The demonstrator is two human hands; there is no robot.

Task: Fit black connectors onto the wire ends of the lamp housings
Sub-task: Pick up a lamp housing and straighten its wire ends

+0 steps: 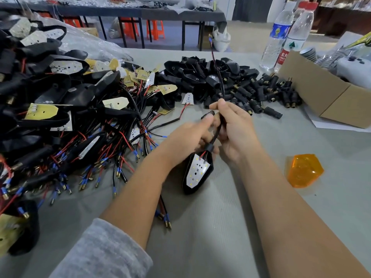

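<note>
A black lamp housing [197, 173] with a white LED board hangs below my hands at the centre of the table. Its black sheathed wire [217, 77] runs up through my right hand [234, 129], which pinches it, and ends high above in blue-sleeved brass tips. My left hand [188, 137] holds a small black connector [207, 114] at its fingertips, right beside the wire and my right thumb. A pile of loose black connectors [267, 93] with brass ends lies behind my hands, to the right.
A big heap of housings, boards and red-black wires [70, 117] fills the left side. Empty black housings [200, 77] are piled at the back centre. An orange lens [304, 170], a cardboard box [329, 97] and water bottles [281, 35] stand on the right.
</note>
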